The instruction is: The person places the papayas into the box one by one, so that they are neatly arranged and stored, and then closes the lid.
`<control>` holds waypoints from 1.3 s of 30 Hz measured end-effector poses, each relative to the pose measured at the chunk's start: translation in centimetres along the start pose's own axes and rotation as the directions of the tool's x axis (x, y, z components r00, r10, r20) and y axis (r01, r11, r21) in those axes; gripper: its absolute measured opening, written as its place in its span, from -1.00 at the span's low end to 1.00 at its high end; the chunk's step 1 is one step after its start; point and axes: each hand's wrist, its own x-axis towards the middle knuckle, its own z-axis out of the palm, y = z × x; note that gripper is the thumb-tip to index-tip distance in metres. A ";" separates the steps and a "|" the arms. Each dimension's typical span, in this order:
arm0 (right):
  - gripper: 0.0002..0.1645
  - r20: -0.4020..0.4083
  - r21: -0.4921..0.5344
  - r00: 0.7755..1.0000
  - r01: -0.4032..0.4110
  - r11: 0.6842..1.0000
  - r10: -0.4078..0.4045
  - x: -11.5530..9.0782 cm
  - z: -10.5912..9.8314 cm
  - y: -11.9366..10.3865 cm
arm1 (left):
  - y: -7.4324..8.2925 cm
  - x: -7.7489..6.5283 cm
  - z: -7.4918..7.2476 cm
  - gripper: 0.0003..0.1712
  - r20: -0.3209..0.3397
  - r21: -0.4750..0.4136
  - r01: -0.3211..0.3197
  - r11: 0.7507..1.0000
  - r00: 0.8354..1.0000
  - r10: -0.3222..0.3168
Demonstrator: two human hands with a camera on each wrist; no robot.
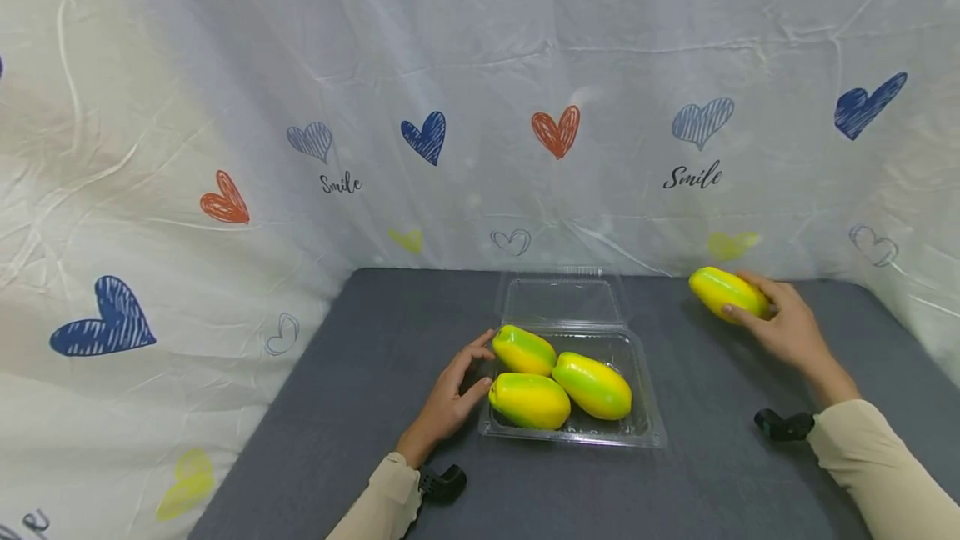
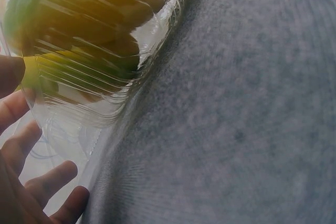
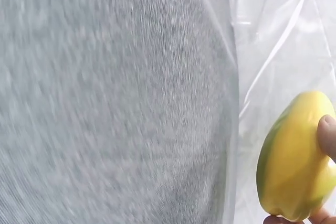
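Note:
A clear plastic clamshell box (image 1: 651, 407) stands on the table with its lid (image 1: 562, 300) laid back. Inside it lie three yellow-green papayas: one at the back left (image 1: 523, 349), one at the front left (image 1: 529, 401) and one on the right (image 1: 592, 386). My left hand (image 1: 447, 397) is at the box's left side, its fingers spread and loosely bent, with fingertips at the rim in the left wrist view. Off to the right, my right hand (image 1: 787, 327) grips another papaya (image 3: 294, 156) between thumb and fingers, held above the table's back right part.
A dark grey cloth covers the table (image 1: 360, 373). Behind it and along the left hangs a white curtain (image 1: 480, 40) printed with hearts and "Smile". A black wrist device (image 1: 442, 483) sits on the left wrist, and another (image 1: 783, 425) on the right.

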 end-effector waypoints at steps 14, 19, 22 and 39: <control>-0.21 -0.014 0.051 0.999 -0.045 0.998 0.045 -1.3 1.1 -0.9 | -0.1 -0.1 0.0 -0.68 -0.002 0.003 -0.003 1.000 1.000 0.003; -0.20 -0.012 0.064 0.999 -0.050 0.997 0.051 -1.6 1.5 -1.2 | -0.1 -0.1 0.0 -0.69 -0.001 0.000 0.007 1.000 1.000 -0.007; -0.20 -0.020 0.072 0.998 -0.057 0.996 0.058 -1.7 1.7 -1.4 | 0.0 -0.1 0.0 -0.69 0.001 -0.001 0.014 1.000 1.000 -0.014; -0.17 -0.044 0.133 0.992 -0.115 0.984 0.122 -2.6 2.4 -2.9 | 0.1 -0.1 0.0 -0.68 -0.004 0.015 0.013 1.000 1.000 -0.013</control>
